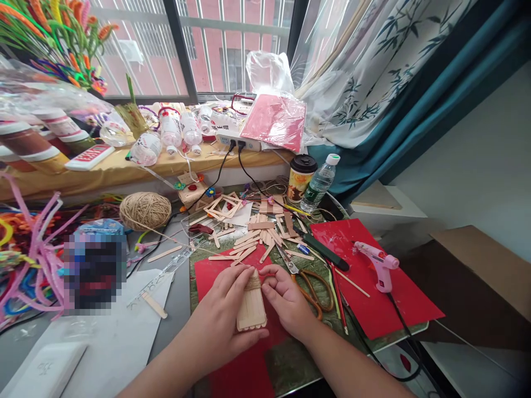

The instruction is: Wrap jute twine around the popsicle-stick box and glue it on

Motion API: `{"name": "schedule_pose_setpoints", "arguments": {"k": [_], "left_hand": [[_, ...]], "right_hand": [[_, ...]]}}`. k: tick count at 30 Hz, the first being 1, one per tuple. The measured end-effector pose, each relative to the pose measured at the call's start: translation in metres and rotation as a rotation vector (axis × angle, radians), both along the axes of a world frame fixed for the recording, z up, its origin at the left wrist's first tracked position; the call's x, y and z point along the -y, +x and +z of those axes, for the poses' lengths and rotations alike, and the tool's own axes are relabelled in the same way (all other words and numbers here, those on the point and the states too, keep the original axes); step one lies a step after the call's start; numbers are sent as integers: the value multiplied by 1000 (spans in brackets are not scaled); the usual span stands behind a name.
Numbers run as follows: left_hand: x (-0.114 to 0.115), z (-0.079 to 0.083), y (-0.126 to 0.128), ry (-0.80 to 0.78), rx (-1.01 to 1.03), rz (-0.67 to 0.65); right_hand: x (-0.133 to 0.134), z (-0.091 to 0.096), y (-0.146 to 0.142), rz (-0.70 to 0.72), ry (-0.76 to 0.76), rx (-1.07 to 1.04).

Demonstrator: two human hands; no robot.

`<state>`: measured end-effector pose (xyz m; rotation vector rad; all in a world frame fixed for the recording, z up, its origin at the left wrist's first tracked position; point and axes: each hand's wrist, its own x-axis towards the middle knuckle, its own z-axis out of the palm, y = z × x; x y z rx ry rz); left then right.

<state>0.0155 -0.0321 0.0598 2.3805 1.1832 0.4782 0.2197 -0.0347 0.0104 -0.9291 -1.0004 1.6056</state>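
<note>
My left hand [226, 309] is closed around a block of craft sticks [251, 310], thumb along its lower end and fingers over its far end. Several turns of brown twine [252, 283] wrap the block's upper part. My right hand [288, 298] is at the block's right edge with fingers curled in a pinch; what lies between the fingertips is hidden. A ball of twine [145, 211] sits at the left, and a strand runs from it toward my hands. Red paper [244, 370] lies beneath the block.
Loose craft sticks [261, 237] are heaped beyond my hands. Orange-handled scissors [313, 293] and a dark green-handled tool [326, 251] lie to the right. A pink glue gun [384, 268] rests on red paper, its cord trailing down. A cup [301, 179] and water bottle [320, 183] stand behind.
</note>
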Motion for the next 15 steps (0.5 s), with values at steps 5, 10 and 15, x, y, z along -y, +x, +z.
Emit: {"name": "schedule_pose_setpoints", "arguments": {"k": [5, 10, 15], "left_hand": [[-1, 11, -2, -170, 98, 86], [-6, -13, -2, -298, 352, 71], [-14, -29, -11, -486, 302, -32]], "right_hand": [[3, -1, -4, -10, 48, 55], [4, 11, 5, -110, 152, 341], [2, 28, 10, -67, 319, 805]]}}
